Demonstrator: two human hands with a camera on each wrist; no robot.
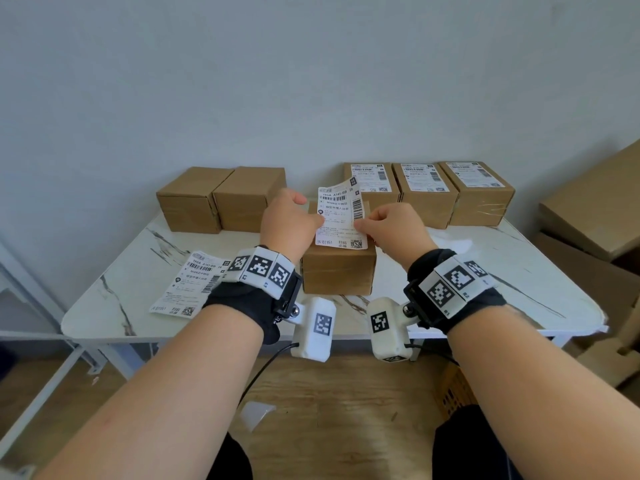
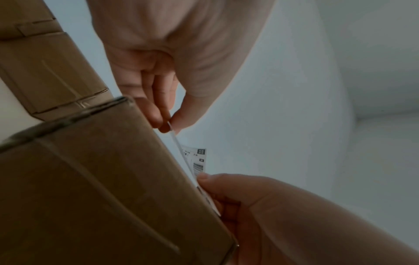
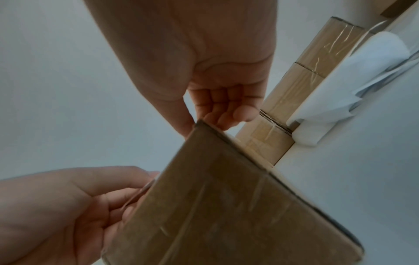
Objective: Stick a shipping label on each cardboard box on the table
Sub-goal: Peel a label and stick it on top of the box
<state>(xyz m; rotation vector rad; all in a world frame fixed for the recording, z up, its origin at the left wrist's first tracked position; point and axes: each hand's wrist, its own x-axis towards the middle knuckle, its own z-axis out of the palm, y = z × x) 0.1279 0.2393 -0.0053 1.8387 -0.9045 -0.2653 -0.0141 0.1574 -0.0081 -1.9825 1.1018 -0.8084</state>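
My left hand and right hand each pinch a side edge of a white shipping label over a plain cardboard box at the table's middle. The label's near edge lies at the box top while its far end curls upward. From the left wrist, my left hand pinches the label edge-on beside the box. From the right wrist, my right hand sits at the box corner. Two bare boxes stand at the back left.
Three labelled boxes line the back right of the marble table. Spare labels lie at the table's front left. Large flat cardboard pieces lean to the right of the table. A wall rises just behind the boxes.
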